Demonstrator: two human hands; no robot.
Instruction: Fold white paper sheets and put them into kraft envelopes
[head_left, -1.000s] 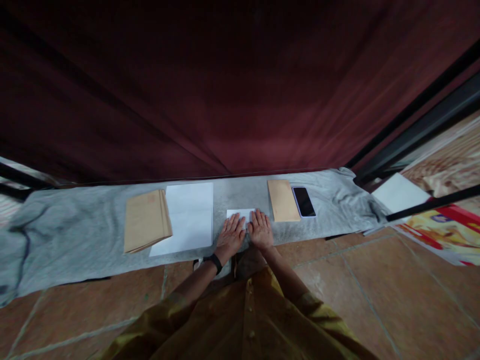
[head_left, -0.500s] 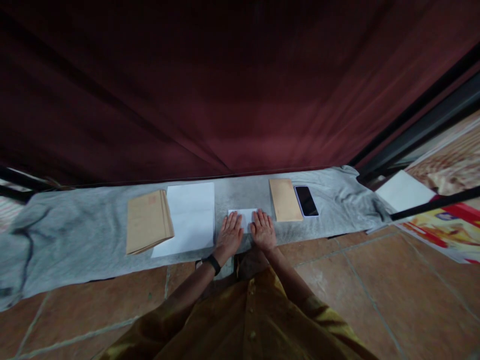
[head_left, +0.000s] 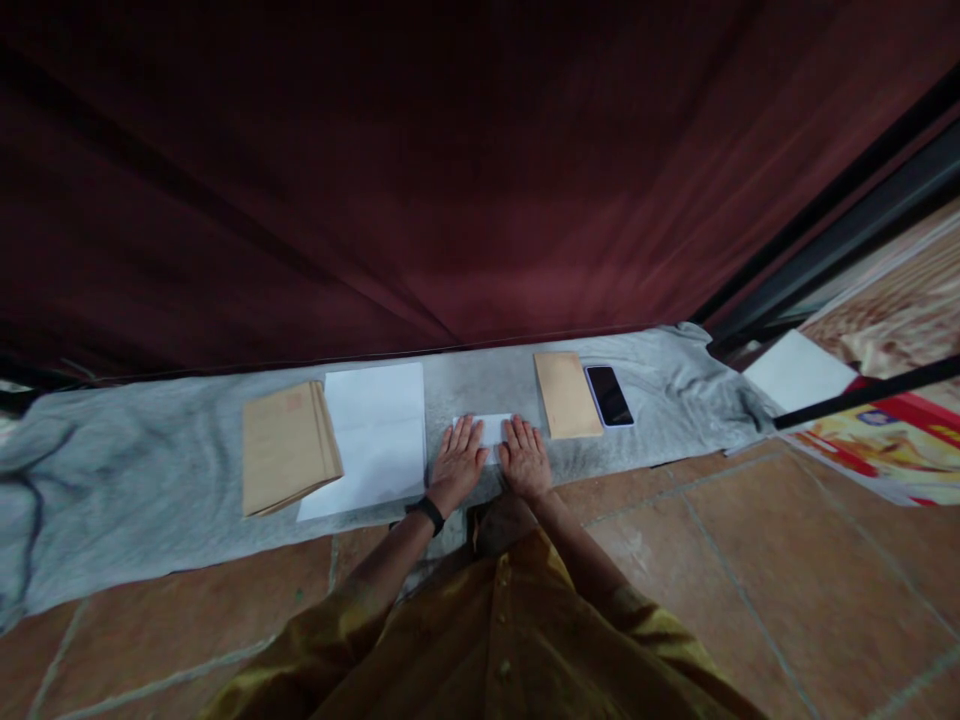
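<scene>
My left hand (head_left: 458, 462) and my right hand (head_left: 525, 458) lie flat, fingers stretched out, side by side on a small folded white paper (head_left: 492, 428) on a grey cloth (head_left: 150, 470). A black band sits on my left wrist. Left of my hands lies a sheet of white paper (head_left: 373, 435), and further left a stack of brown envelopes (head_left: 286, 445). To the right lie a single brown envelope (head_left: 566, 394) and a dark phone (head_left: 608, 394).
The grey cloth runs along a tiled floor (head_left: 750, 560) below a dark red curtain (head_left: 420, 170). At the right are a white sheet (head_left: 795, 372), a black bar (head_left: 862, 395) and a colourful printed sheet (head_left: 892, 440). My yellow-sleeved arms fill the lower middle.
My hands have stayed flat on the folded paper and drifted slightly apart. The view has shifted a little.
</scene>
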